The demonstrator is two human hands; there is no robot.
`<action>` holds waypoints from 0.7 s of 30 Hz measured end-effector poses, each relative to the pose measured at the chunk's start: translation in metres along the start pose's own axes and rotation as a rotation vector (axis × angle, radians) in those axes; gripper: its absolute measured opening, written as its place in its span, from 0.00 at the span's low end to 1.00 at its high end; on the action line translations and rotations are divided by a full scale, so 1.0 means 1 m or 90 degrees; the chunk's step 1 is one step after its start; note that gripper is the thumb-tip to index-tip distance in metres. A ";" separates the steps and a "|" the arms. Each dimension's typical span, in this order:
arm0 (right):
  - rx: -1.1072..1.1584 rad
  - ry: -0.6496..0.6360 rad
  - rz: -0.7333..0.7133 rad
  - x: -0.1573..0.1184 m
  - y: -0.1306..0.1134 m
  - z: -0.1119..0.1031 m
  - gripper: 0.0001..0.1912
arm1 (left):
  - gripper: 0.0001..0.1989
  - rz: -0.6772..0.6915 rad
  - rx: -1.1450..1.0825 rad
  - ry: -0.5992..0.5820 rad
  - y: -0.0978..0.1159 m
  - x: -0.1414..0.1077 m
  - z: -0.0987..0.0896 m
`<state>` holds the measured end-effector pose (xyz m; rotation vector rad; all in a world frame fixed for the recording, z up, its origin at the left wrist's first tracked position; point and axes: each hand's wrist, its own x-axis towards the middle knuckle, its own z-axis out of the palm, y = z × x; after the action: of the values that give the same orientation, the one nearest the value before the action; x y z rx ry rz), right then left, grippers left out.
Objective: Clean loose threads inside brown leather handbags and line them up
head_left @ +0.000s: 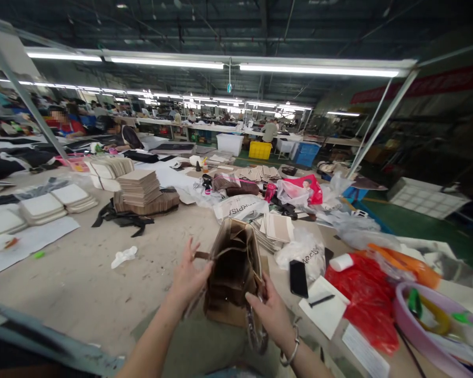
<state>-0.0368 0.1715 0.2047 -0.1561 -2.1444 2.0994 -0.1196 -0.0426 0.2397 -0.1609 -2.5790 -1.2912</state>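
A brown handbag (pixel 232 268) stands with its mouth open toward me at the near middle of the worktable (pixel 102 283), its dark inside showing. My left hand (pixel 189 275) is at the bag's left side, fingers apart, the thumb near its edge beside a short brown strap. On the right side my right hand (pixel 270 310) grips the bag's edge between thumb and fingers. A handle wrapped in clear plastic hangs below that hand. Part of the right fingers is hidden behind the bag's wall.
Stacked brown panels (pixel 140 189) and white pads (pixel 43 207) lie at the left. At the right are a black phone (pixel 298 279), a notepad with a pen (pixel 325 310), a red plastic bag (pixel 364 294) and a purple basin (pixel 421 325). Several people sit in the background.
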 end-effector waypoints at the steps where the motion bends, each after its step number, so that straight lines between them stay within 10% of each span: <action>1: -0.010 -0.005 0.009 -0.003 0.000 -0.001 0.38 | 0.40 0.014 0.042 0.046 -0.005 0.006 -0.004; 6: 0.020 -0.047 0.012 -0.003 0.011 -0.008 0.38 | 0.30 0.166 0.200 0.102 -0.013 0.018 -0.009; 11: 0.005 -0.015 -0.037 0.012 0.020 -0.019 0.36 | 0.42 0.115 0.194 0.180 -0.003 0.018 0.005; 17: 0.026 -0.056 -0.022 0.028 0.019 -0.047 0.39 | 0.26 0.000 0.150 -0.049 0.002 0.010 0.023; 21: 0.077 -0.149 0.059 0.034 0.048 -0.078 0.35 | 0.23 0.005 0.117 -0.050 0.004 0.009 0.026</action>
<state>-0.0584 0.2551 0.1594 0.0034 -2.1631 2.4001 -0.1322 -0.0195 0.2303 -0.1892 -2.7430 -1.0587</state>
